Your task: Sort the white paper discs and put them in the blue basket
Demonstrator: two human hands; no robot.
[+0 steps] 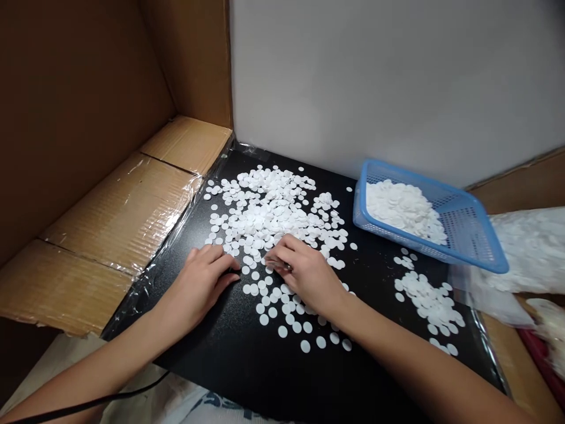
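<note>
A big scatter of small white round discs (269,212) lies on a black mat (247,365). My left hand (200,282) rests flat on the mat at the near left edge of the scatter, fingers stretched out towards the discs. My right hand (304,268) sits in the near part of the scatter with fingers curled and pinched together at the tips; something thin seems to be between them, but I cannot make it out. More discs lie under and in front of this hand.
A blue plastic basket (468,229) holding a heap of white discs stands at the right rear. A smaller pile of discs (428,303) lies in front of it. Cardboard walls and flaps (119,206) enclose the left; clear bags of white material (529,247) lie right.
</note>
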